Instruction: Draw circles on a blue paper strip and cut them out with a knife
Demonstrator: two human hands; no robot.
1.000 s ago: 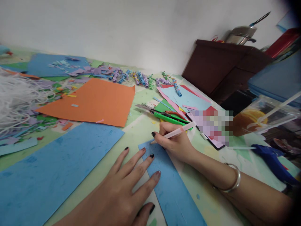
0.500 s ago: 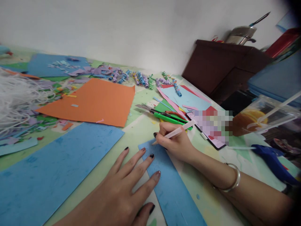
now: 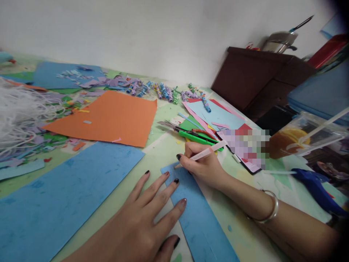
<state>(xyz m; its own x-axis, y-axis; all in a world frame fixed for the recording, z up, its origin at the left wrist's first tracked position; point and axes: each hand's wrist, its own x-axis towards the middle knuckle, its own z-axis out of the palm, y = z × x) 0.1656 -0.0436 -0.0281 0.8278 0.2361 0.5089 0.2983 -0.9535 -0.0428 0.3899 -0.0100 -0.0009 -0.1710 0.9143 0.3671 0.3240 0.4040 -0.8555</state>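
Note:
My right hand (image 3: 204, 165) is closed around a pale pink pen (image 3: 208, 151), its tip touching the far end of a blue paper strip (image 3: 201, 214). With fingers spread, my left hand (image 3: 147, 211) lies flat, its fingertips on the strip's left edge and the rest over the table. A larger blue sheet (image 3: 73, 196) lies left of that hand. Beyond the strip are a green utility knife (image 3: 200, 140) and a pair of scissors (image 3: 170, 126), partly overlapping other items.
An orange sheet (image 3: 117, 116) lies behind the blue one. White string (image 3: 24, 112) and paper scraps fill the left side. Several curled paper rolls (image 3: 163, 91) line the wall. A phone (image 3: 242, 147), a cup of drink (image 3: 297, 136) and a blue-handled tool (image 3: 319, 189) stand or lie rightward.
The pen tip has shifted slightly left and down across the strip's far end, with my right hand moving a little. My left hand stays in place.

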